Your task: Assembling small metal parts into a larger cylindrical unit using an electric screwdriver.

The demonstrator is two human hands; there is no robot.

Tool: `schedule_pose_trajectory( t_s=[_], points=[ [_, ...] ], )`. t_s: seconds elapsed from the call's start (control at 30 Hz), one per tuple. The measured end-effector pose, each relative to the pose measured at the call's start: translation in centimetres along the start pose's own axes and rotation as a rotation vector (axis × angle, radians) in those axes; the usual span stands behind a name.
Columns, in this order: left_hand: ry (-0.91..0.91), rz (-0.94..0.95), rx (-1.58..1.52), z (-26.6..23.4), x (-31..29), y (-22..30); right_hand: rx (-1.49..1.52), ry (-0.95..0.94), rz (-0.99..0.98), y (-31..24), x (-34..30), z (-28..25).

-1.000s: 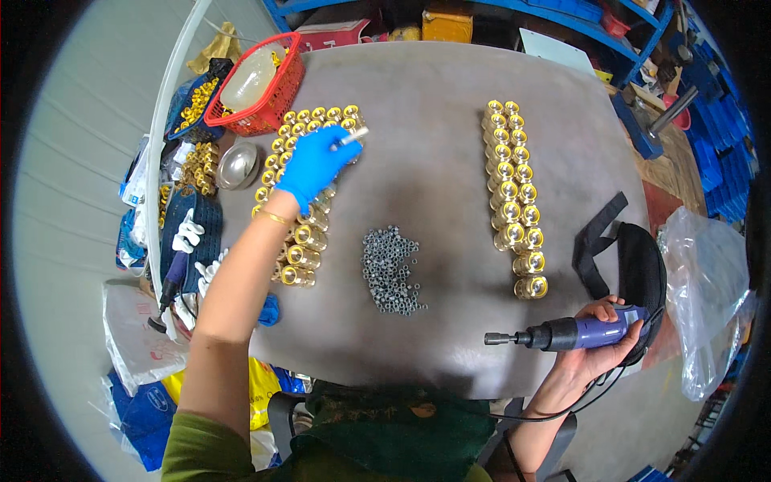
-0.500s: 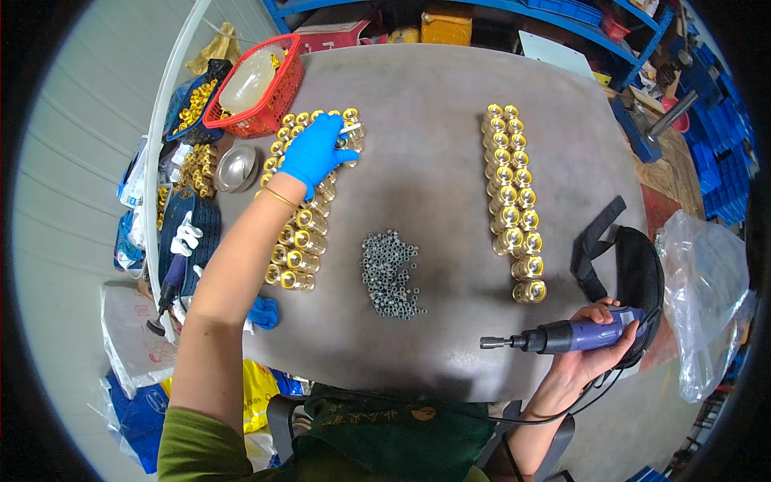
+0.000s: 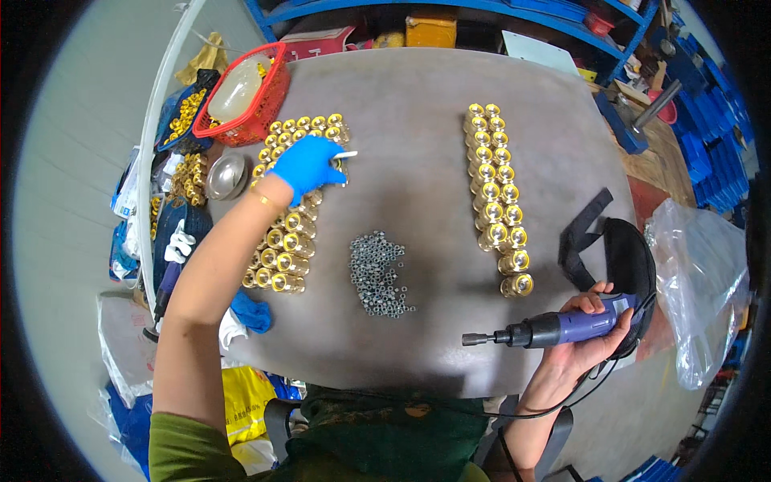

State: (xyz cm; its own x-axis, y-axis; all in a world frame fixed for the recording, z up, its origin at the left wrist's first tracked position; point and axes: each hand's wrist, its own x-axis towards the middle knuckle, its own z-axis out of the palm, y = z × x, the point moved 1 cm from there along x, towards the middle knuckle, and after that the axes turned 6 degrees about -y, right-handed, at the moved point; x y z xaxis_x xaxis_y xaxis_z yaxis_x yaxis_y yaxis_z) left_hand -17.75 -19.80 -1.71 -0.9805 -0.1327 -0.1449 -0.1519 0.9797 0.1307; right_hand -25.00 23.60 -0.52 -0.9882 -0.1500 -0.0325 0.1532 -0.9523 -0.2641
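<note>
My left hand (image 3: 307,167), in a blue glove, is over the right edge of the left block of short brass-coloured fittings (image 3: 289,262). Its fingers are bent, and a slim white stick-like piece (image 3: 345,154) juts out from them. The thumb is beside a fitting; the hand hides part of that row. At the lower right, my bare right hand (image 3: 590,329) grips a purple and black electric screwdriver (image 3: 554,328). A socket bit on it points left, above the table. Between the two groups of fittings lies a loose pile of small steel nuts (image 3: 377,269).
A double row of similar fittings (image 3: 494,173) stands right of centre on the grey table (image 3: 401,96). A red basket (image 3: 277,88) and metal bowl (image 3: 228,176) sit at left. A black pouch (image 3: 622,249) and the screwdriver's cable (image 3: 554,406) are near my right hand.
My left hand has moved toward me along the block's right edge, from the far fittings to nearer ones. My right hand keeps its grip on the screwdriver. The whole view has shifted slightly.
</note>
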Motion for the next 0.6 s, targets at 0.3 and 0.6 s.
schedule_pose_trajectory(
  t_s=[0.3, 0.6],
  points=[
    [-0.126, -0.341, -1.630, 3.6, -10.8, 18.7, -0.024, -0.045, -0.140, 0.2, 0.1, 2.4],
    [0.027, -0.263, -1.608, 4.4, -11.4, 21.9, -0.062, -0.144, -0.155, -0.3, -0.8, 3.5]
  ],
)
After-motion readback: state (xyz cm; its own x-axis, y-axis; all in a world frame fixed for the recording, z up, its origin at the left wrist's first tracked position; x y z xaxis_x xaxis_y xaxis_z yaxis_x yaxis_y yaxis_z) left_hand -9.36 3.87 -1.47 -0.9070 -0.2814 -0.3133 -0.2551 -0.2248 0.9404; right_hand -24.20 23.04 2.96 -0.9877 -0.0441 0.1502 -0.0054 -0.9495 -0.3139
